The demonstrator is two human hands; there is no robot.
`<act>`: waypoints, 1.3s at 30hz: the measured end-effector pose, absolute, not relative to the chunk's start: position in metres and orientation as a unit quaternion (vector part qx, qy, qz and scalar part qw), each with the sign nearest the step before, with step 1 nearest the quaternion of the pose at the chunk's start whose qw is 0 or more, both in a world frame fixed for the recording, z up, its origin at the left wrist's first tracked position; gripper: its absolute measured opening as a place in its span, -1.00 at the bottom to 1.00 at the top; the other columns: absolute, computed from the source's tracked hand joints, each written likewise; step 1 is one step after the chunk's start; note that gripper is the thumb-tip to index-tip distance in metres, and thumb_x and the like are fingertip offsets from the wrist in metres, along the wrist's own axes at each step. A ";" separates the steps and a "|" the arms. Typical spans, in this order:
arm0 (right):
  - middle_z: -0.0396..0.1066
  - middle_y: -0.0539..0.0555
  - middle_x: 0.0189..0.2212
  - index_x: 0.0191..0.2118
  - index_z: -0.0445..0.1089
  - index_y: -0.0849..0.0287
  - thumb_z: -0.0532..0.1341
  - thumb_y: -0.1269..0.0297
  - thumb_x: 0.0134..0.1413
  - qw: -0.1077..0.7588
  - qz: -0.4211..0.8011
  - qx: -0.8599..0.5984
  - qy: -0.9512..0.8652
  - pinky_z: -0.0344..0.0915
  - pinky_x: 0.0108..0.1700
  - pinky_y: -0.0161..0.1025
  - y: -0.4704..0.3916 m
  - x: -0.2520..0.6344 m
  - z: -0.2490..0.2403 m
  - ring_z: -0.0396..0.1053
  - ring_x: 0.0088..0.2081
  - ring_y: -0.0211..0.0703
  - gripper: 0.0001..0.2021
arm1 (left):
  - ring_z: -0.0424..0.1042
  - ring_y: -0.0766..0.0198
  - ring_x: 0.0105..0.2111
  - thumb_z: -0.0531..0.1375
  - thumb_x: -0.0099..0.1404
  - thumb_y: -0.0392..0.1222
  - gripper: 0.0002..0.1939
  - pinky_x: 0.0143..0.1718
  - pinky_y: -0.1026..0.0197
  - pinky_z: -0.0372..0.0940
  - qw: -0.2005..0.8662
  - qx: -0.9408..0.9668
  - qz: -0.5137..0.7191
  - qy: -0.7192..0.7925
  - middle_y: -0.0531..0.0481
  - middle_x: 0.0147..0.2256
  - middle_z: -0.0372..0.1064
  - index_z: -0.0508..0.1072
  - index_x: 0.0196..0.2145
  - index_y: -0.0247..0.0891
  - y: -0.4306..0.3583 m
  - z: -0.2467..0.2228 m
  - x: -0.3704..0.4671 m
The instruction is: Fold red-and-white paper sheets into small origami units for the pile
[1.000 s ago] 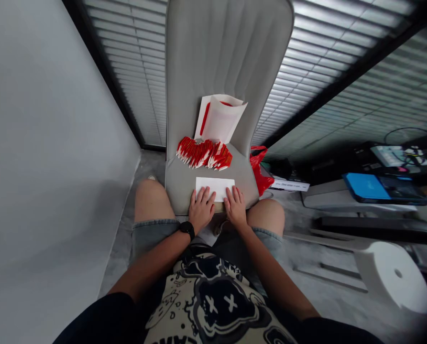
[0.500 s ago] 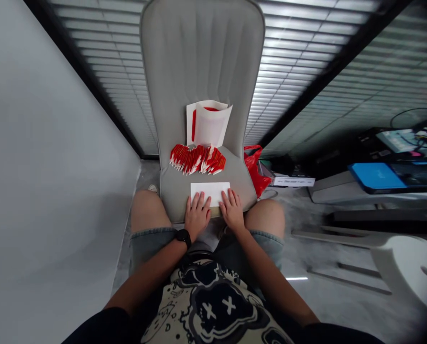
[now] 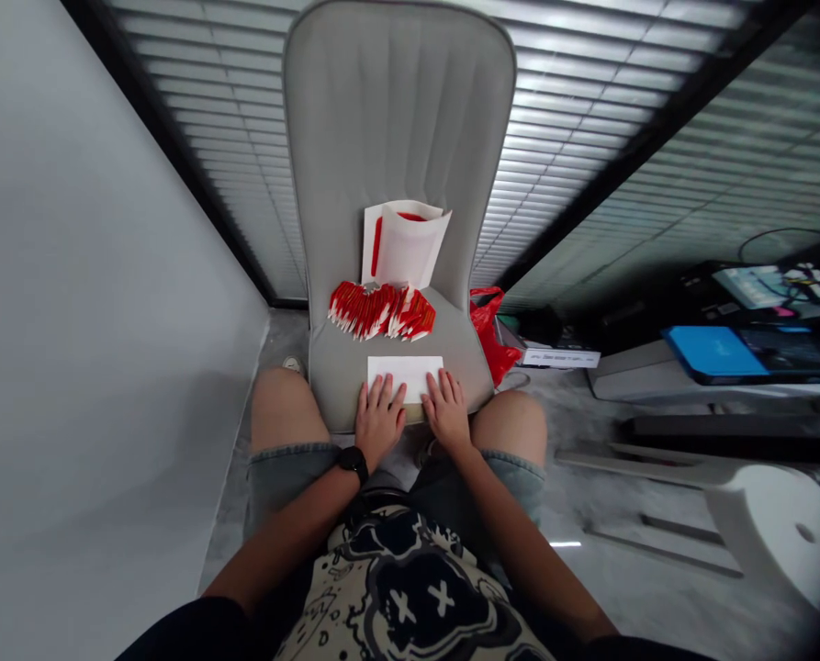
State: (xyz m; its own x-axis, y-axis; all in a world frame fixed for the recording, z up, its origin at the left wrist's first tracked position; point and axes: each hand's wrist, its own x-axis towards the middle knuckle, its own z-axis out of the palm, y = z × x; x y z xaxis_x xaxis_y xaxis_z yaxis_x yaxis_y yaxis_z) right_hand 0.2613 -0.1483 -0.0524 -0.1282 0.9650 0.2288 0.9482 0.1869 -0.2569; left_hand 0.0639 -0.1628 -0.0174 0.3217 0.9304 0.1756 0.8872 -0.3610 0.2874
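A white rectangular sheet of paper (image 3: 410, 372) lies flat at the front of the grey chair seat (image 3: 461, 353). My left hand (image 3: 380, 418) rests with spread fingers on its lower left part. On the lower right part lie the fingers of my right hand (image 3: 446, 413), also spread out. Neither hand grips anything. Behind the paper, a fanned row of red and white folded packets (image 3: 382, 310) spreads across the seat. White sheets with red marks (image 3: 410, 248) stand curled against the chair's backrest.
A red plastic bag (image 3: 496, 335) hangs or stands at the seat's right side. Farther right are a flat white-edged box (image 3: 561, 357), a blue-topped item (image 3: 716, 352) and a white stool (image 3: 788, 523). A white wall (image 3: 106, 321) rises on the left.
The camera's view has shifted slightly, so the whole scene sits a little lower. Both hands stay in place on the paper.
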 end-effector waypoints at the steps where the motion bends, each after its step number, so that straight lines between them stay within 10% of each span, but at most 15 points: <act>1: 0.00 0.27 0.41 0.41 0.09 0.16 -0.08 0.08 0.44 0.171 0.022 -0.636 -0.752 0.00 0.34 0.24 -0.148 0.262 -0.053 -0.08 0.41 0.16 -0.46 | -0.08 -0.02 0.42 0.05 0.45 -0.06 -0.41 0.40 -0.21 -0.15 0.071 0.806 0.159 0.566 -0.13 0.42 -0.08 0.13 0.39 -0.13 -0.164 -0.018 0.063; 39: -0.15 0.29 0.45 0.46 -0.09 0.20 -0.01 0.17 0.40 0.205 -0.039 -0.608 -0.766 -0.07 0.38 0.28 -0.156 0.246 -0.045 -0.17 0.45 0.17 -0.39 | -0.04 0.02 0.41 0.03 0.43 -0.06 -0.35 0.39 -0.15 -0.07 0.037 0.787 0.179 0.589 -0.21 0.41 -0.06 0.09 0.40 -0.30 -0.171 -0.023 0.059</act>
